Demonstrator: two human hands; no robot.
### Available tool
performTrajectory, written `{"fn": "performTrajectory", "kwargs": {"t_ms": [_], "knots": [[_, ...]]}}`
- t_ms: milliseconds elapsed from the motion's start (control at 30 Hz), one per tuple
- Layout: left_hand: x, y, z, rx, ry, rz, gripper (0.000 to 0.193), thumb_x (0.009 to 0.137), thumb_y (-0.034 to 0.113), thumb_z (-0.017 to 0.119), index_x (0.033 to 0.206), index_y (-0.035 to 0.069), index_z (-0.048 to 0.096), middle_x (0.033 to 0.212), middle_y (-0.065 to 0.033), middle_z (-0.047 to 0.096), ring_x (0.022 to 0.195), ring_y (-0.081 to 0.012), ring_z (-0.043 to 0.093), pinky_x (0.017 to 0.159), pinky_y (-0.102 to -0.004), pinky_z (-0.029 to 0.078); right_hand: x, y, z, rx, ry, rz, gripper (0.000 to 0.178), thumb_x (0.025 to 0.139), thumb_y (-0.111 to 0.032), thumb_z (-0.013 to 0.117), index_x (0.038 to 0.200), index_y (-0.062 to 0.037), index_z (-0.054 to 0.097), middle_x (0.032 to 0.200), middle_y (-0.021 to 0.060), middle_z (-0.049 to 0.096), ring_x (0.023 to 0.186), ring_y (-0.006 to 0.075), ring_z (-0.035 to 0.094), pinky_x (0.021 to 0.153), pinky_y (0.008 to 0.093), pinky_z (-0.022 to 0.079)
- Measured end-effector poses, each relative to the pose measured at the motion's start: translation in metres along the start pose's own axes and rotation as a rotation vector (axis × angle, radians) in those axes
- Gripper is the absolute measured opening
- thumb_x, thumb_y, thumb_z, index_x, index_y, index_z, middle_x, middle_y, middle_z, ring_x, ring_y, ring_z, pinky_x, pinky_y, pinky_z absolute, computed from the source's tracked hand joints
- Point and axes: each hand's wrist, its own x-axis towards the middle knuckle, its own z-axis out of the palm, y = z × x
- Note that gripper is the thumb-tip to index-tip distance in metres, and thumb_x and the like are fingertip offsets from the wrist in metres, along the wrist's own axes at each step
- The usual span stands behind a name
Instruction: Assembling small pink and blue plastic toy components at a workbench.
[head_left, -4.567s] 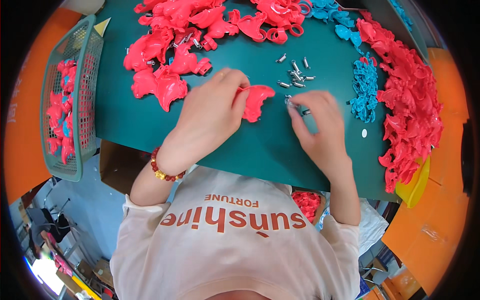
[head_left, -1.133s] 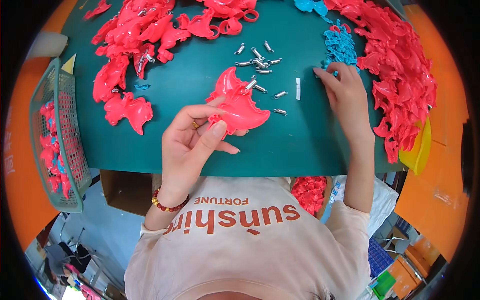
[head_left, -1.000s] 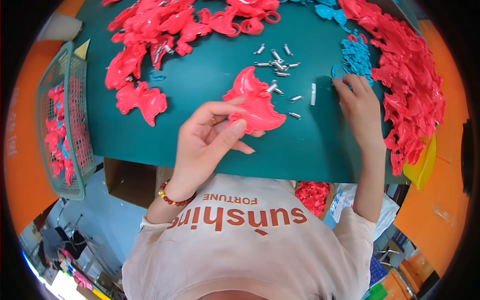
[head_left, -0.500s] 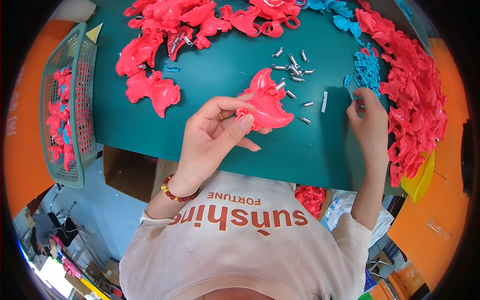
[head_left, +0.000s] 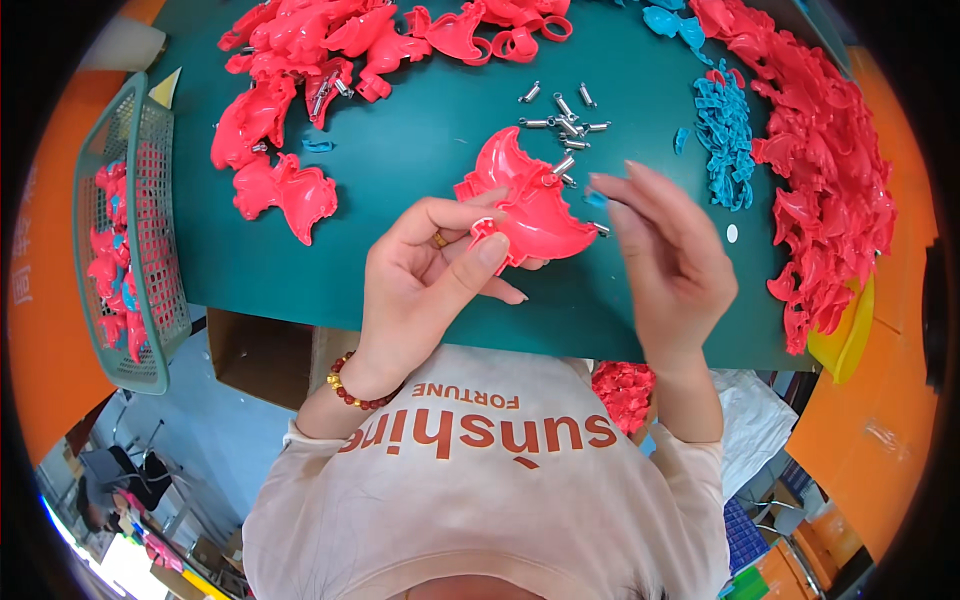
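Pinched between the thumb and fingers of my left hand point(head_left: 430, 265) is a glossy red plastic shell half point(head_left: 540, 222), its hollow side facing up. A small metal spring point(head_left: 563, 165) sits at the shell's upper edge. Just right of the shell, my right hand point(head_left: 672, 255) holds a small blue plastic piece point(head_left: 596, 199) at its fingertips, slightly blurred. Beyond the shell, several loose metal springs point(head_left: 566, 122) lie scattered on the green table point(head_left: 420, 160).
A heap of red shells point(head_left: 830, 180) lines the right side, beside a pile of small blue pieces point(head_left: 724, 140). More red shells point(head_left: 290, 60) lie at the far left. A green basket point(head_left: 160, 230) of assembled red-and-blue pieces stands at the left edge. A yellow container point(head_left: 842, 340) shows at right.
My right hand has moved left from the blue pile toward the red shell, carrying a small blue piece. My left hand keeps holding the shell. The view has shifted slightly.
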Motion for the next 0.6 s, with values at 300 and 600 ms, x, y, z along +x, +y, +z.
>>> {"fn": "performTrajectory", "kwargs": {"t_ms": [300,600], "knots": [[-0.005,-0.014,0.003,0.007,0.096,0.141,0.022,0.082,-0.004,0.059,0.102,-0.006,0.05,0.12,-0.0234,0.049,0.094,-0.0203,0.061,0.07,-0.0287,0.057,-0.005,-0.002,0.022,0.077,-0.026,0.211,0.026,0.083,0.005,0.058,0.109,0.0037,0.058,0.096,0.014,0.066,0.091,0.0154,0.062,0.082,0.0258,0.048],[-0.006,-0.019,0.002,0.232,0.092,0.287,0.024,0.079,-0.007,0.062,0.1,-0.006,0.052,0.123,-0.0279,0.046,0.089,-0.0197,0.062,0.073,-0.0274,0.056,-0.003,0.008,0.021,-0.233,0.001,-0.099,0.012,0.077,0.004,0.065,0.088,0.0006,0.065,0.087,0.0102,0.067,0.088,0.0214,0.065,0.09,0.0393,0.044]]}}
